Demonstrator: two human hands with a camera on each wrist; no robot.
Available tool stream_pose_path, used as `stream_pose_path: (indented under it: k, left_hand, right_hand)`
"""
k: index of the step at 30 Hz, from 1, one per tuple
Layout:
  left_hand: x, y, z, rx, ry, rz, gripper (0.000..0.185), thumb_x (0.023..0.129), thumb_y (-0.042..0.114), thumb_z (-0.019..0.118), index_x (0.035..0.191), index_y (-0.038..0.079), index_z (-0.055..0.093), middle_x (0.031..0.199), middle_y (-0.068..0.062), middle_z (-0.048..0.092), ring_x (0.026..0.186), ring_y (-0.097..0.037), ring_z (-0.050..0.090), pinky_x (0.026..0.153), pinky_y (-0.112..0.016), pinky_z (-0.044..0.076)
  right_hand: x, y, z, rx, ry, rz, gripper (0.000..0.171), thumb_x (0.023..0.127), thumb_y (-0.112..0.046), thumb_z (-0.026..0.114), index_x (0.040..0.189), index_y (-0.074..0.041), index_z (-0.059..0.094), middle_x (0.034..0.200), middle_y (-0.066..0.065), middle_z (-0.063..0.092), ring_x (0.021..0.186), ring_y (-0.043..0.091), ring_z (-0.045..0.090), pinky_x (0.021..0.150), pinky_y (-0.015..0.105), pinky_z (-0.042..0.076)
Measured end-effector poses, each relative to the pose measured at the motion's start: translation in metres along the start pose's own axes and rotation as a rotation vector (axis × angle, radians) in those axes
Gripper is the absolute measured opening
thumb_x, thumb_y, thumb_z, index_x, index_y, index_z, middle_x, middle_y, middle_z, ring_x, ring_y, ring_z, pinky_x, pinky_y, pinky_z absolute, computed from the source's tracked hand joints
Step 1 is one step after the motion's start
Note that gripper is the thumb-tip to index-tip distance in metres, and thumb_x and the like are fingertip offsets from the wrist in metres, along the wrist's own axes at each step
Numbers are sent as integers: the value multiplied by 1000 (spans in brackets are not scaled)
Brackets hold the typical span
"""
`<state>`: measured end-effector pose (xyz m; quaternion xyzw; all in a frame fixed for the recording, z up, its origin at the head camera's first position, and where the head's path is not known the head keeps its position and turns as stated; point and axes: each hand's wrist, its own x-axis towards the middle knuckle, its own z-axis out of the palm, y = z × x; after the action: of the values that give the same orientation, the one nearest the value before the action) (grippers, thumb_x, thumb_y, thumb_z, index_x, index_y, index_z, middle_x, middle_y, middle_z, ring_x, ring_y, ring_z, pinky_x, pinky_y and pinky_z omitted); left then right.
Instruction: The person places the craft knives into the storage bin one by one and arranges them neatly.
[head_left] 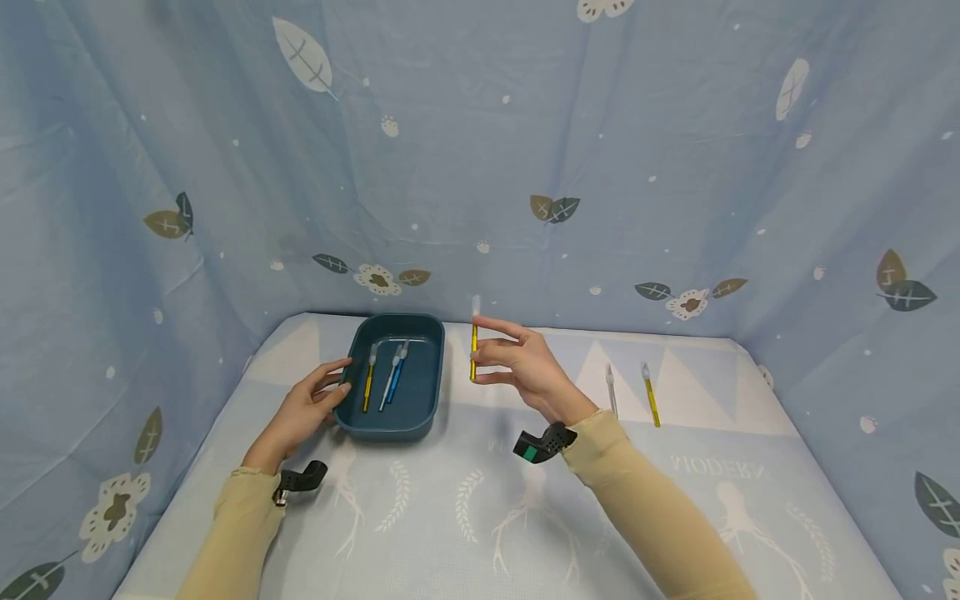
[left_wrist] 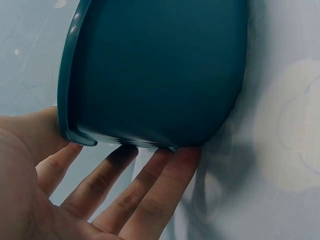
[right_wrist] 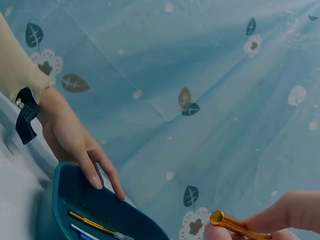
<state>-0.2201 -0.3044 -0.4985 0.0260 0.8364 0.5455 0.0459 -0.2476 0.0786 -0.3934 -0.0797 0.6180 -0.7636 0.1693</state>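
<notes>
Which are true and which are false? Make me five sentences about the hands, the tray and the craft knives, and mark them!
1. The right hand holds a gold craft knife. True.
2. Only two craft knives lie in the tray. False: three do, a gold one, a silver one and a blue one.
3. The left hand touches the teal tray. True.
4. The tray is upside down. False: its open side faces up.
5. Two more craft knives lie on the table. True.
</notes>
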Motion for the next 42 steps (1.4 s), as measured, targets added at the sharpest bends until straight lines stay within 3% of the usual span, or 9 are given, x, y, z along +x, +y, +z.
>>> stream_pose_path:
  k: [3, 7, 11, 14, 21, 30, 37, 42]
  left_hand:
    - [0, -1, 0, -3, 1, -4, 62, 116, 23, 60, 173, 16, 35, 168, -31, 38, 143, -50, 53, 77, -38, 58]
    - [1, 0, 1, -3, 3, -10, 62, 116, 21, 60, 173, 16, 35, 168, -30, 39, 142, -50, 53, 77, -38, 58]
    - [1, 0, 0, -4, 3, -14, 62, 117, 20, 59, 173, 16, 35, 168, -30, 39, 142, -50, 53, 77, -39, 58]
    - [0, 1, -1, 6, 0, -12, 61, 117, 20, 59, 173, 16, 35, 168, -31, 38, 143, -51, 52, 78, -40, 57]
    - [0, 2, -2, 21, -5, -4, 62, 117, 21, 59, 173, 16, 34, 168, -31, 37, 145, -52, 50, 81, -39, 57]
    - [1, 0, -3, 14, -11, -12, 63, 116, 25, 60, 173, 17, 34, 169, -30, 37, 146, -52, 49, 84, -41, 57]
    - [3, 0, -3, -1, -9, -16, 61, 117, 22, 59, 172, 15, 36, 167, -30, 40, 145, -51, 51, 83, -39, 58]
    - [3, -1, -3, -11, -20, -26, 61, 117, 24, 59, 173, 16, 35, 168, -29, 39, 145, -51, 51, 85, -40, 58]
  right_hand:
    - [8, 4, 8, 11, -2, 9, 58, 99, 3, 73, 154, -11, 64, 110, 15, 74, 95, 26, 74, 86, 48, 65]
    - [17, 8, 18, 15, -8, 36, 59, 99, 3, 72, 156, -11, 63, 126, 22, 72, 100, 27, 75, 84, 46, 65]
    - [26, 13, 30, 20, -7, 65, 58, 99, 3, 73, 155, -12, 64, 138, 25, 68, 115, 42, 72, 83, 45, 65]
    - [33, 17, 39, 27, -7, 74, 57, 99, 5, 74, 153, -12, 65, 135, 23, 71, 115, 44, 72, 84, 46, 65]
    - [51, 25, 54, 33, -1, 83, 57, 99, 6, 74, 153, -10, 66, 123, 22, 73, 96, 26, 76, 82, 45, 66]
    - [69, 38, 77, 37, -52, 122, 54, 97, 9, 74, 148, -10, 69, 128, 24, 73, 115, 41, 74, 77, 41, 66]
    - [82, 47, 94, 19, -55, 159, 51, 95, 9, 76, 142, -11, 73, 131, 18, 72, 100, 32, 78, 76, 42, 66]
    - [91, 56, 104, 2, -68, 164, 51, 95, 11, 75, 143, -5, 71, 130, 24, 70, 106, 40, 77, 73, 41, 66]
